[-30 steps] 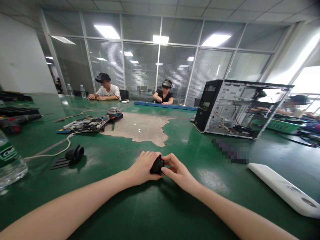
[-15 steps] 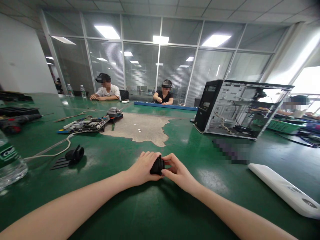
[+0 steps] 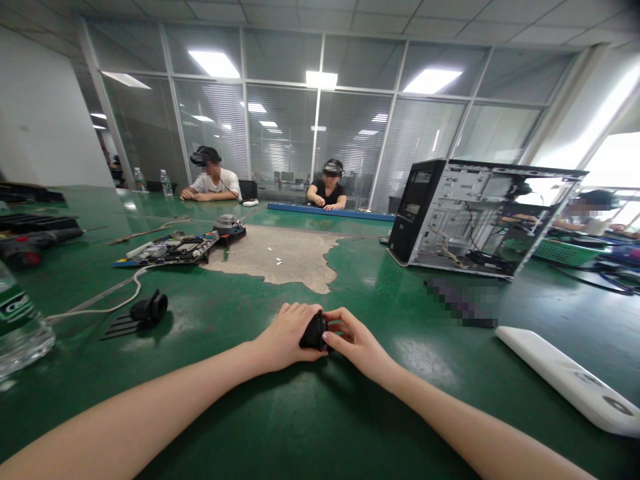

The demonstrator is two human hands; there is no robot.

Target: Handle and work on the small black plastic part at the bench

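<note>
A small black round part is held between my two hands, low over the green table. My left hand wraps round its left side, with the fingers over the top and the thumb below. From the right, my right hand grips its edge with thumb and fingers. Much of the part is hidden by my fingers. Left of my hands, a black piece with a ring and flat prongs lies on the table.
A circuit board, a cable and a bottle are on the left. To the right stand an open computer case, a dark flat object and a white device. Two people sit across the table; another is far right.
My right thumb has shifted slightly up on the black part's edge. My left hand stays almost still, and the part has barely moved.
</note>
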